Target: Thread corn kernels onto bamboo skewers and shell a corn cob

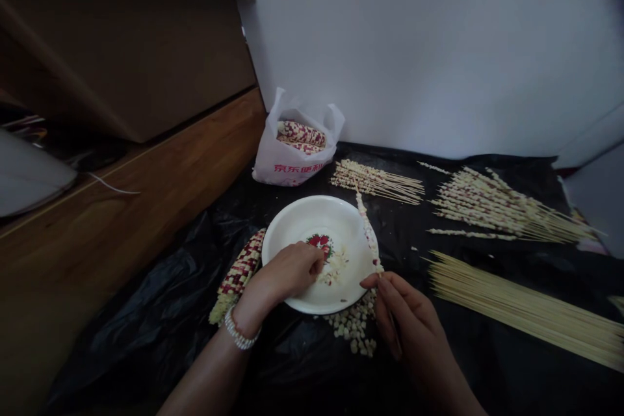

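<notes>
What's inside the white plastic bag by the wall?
The white plastic bag holds ears of red-and-white corn, visible at its open top. Anything lower down is hidden by the bag's printed side.

White wall [429,45] — wooden panel [131,188]

L hand [287,271]: palm down, fingers [312,261] curled, tips toward R.
R hand [409,318]: thumb & index pinched, back of hand up, shadowed.
L forearm [209,380]: angled up from bottom edge, wrist bent.
R forearm [458,390]: dark, from bottom edge.
</notes>
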Motion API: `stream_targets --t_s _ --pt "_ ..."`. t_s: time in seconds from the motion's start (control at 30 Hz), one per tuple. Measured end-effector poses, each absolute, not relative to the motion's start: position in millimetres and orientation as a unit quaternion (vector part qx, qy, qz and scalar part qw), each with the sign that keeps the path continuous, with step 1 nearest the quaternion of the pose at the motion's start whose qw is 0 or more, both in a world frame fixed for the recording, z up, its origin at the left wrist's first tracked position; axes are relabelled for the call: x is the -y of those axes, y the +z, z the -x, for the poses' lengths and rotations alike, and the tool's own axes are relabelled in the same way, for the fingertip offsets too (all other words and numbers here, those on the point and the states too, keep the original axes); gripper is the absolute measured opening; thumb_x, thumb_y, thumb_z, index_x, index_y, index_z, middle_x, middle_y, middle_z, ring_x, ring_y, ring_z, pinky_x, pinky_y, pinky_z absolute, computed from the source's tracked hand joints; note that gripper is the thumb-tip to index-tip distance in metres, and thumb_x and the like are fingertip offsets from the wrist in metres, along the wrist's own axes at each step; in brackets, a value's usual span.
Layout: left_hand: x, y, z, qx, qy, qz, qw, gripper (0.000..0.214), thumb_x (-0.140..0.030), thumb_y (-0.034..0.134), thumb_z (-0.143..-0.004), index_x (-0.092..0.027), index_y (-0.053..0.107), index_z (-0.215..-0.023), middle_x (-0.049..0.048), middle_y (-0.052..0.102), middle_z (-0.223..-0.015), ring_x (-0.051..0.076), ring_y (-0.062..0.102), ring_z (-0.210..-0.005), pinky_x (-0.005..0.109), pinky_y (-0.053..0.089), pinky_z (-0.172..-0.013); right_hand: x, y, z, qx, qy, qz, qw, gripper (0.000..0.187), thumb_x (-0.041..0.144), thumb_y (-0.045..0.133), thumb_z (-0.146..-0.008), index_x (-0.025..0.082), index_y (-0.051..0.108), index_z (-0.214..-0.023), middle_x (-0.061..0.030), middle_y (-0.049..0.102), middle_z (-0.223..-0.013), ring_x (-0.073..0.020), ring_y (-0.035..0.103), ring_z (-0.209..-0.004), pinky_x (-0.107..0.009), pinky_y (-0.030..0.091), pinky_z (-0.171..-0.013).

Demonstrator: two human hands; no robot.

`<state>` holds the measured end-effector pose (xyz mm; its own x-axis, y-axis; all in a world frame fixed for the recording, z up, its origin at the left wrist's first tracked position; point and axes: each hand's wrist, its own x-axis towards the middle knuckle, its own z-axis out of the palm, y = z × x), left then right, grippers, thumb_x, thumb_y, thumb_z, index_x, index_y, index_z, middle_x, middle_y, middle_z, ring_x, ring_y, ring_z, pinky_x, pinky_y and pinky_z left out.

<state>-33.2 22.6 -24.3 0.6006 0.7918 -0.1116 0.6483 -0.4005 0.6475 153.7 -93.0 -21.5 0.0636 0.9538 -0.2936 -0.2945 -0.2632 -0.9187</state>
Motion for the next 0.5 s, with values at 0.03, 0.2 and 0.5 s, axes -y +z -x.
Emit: stream_targets --t_s 0.03,0.2,0.5 --pt "-22.6 -24.2 33.2 -0.438 0.098 -0.831 0.328 0.020 -0.008 0.050 -0.059 -0.023 0.062 -0.056 0.0022 0.059 -0.056 0.015 0.045 -0.053 0.028 0.027 -0.054 92.9 -21.6 -153.7 0.320 0.604 0.517 0.516 0.031 0.050 0.052 -0.092 0.021 0.064 -0.088 0.0101 0.037 -0.038 -0.0052 0.023 -0.031 -0.019 0.016 -0.033" --pt "-20.6 -19.0 34.1 -0.451 0.058 -0.841 0.293 0.018 -0.011 0.053 -0.063 -0.023 0.066 -0.063 0.0050 0.065 -0.072 0.018 0.051 -0.064 0.030 0.030 -0.059 91.9 -22.0 -153.4 0.315 0.609 0.514 0.516 0.030 0.049 0.052 -0.092 0.021 0.064 -0.088 0.0100 0.037 -0.038 -0.0055 0.023 -0.031 -0.020 0.015 -0.033" --pt "-16.6 -22.6 35.2 -0.431 0.088 -0.844 0.305 0.018 -0.008 0.053 -0.066 -0.024 0.060 -0.066 0.0018 0.060 -0.062 0.017 0.047 -0.056 0.029 0.028 -0.057 94.0 -18.7 -151.8 0.319 0.607 0.515 0.514 0.030 0.047 0.053 -0.092 0.019 0.064 -0.088 0.0103 0.037 -0.037 -0.0051 0.024 -0.031 -0.020 0.013 -0.034"
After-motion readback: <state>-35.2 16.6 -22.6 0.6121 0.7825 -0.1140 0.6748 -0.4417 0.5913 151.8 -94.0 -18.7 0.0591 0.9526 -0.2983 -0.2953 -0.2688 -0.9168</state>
